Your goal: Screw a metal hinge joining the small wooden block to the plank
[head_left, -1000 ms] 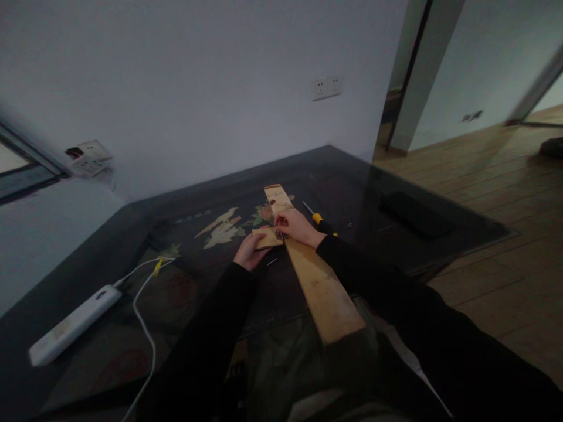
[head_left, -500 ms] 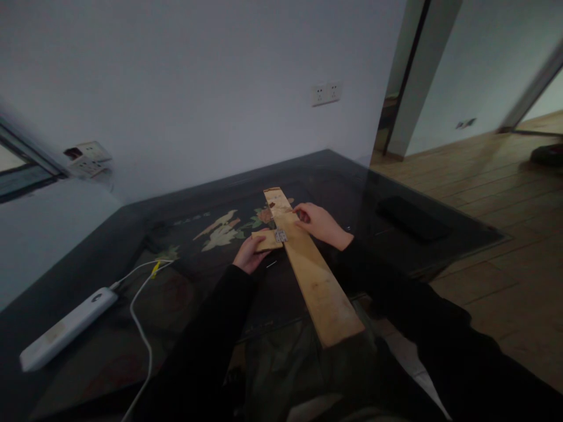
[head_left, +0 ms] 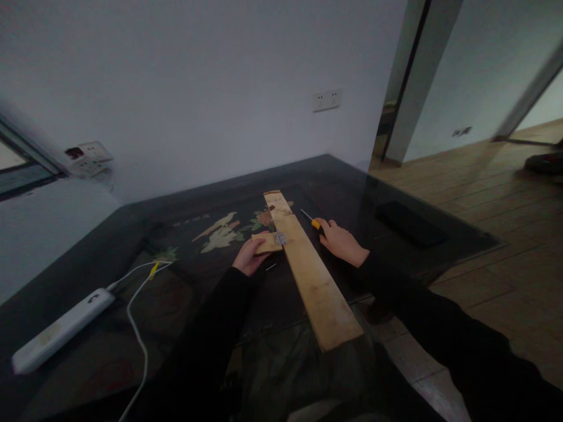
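Note:
My left hand (head_left: 250,256) is closed around a short wooden block (head_left: 267,244), thumb on top. A small metal hinge (head_left: 280,238) lies across the joint between that block and a long wooden board (head_left: 319,281), which slants from the table's middle past its near edge. To the right of the board, my right hand (head_left: 343,241) has its fingers wrapped over the handle of a screwdriver (head_left: 315,223). The screwdriver's yellow collar and metal shaft show, with the tip pointing away to the left; most of its handle is hidden under the fingers.
A thin metal piece (head_left: 271,266), perhaps a screw, lies beside the left hand. On the dark table (head_left: 211,202) are a white power strip (head_left: 65,328) with its cable (head_left: 139,334) at left and a dark flat object (head_left: 411,223) at right. A wall stands behind.
My right hand has left the hinge, moved right across the board and closed on the screwdriver lying there. My left hand stays on the block.

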A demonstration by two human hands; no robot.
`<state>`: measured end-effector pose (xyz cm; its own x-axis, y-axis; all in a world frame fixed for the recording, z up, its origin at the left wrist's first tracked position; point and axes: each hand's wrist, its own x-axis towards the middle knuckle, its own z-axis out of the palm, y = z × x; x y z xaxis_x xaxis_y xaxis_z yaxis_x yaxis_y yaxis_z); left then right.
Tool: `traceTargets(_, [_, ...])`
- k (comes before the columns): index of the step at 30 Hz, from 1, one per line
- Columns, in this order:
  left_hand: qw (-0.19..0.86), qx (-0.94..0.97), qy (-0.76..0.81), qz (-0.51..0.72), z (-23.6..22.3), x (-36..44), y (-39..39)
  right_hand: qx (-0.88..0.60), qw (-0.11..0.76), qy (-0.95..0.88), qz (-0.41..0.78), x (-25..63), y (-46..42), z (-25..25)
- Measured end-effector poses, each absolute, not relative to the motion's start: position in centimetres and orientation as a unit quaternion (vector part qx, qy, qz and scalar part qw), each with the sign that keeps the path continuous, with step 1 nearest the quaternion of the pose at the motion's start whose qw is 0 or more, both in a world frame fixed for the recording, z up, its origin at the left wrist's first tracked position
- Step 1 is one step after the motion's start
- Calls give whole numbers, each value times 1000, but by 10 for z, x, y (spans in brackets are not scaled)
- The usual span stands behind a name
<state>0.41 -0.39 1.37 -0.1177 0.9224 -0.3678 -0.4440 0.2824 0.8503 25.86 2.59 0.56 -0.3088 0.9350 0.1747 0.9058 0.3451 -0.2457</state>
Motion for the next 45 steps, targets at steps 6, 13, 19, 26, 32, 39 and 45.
traceTargets(6, [621,235,505,551,14,4,-4,-469,422,-761,153,282,53,38])
traceTargets(13, [621,240,498,555,14,4,-5,-299,660,-530,442,271,83,48])
traceTargets(19, [619,242,503,552,13,4,-3,-289,664,-497,479,265,84,32])
traceTargets(26, [614,246,513,547,14,6,-3,-283,655,-517,473,265,82,31])
traceTargets(32, [615,244,515,546,13,6,-2,-273,649,-522,481,265,81,31])
traceTargets(39, [613,242,514,550,14,7,-3,-282,646,-517,486,265,78,33])
traceTargets(45, [608,242,521,547,16,8,-3,-282,652,-522,472,266,80,31])
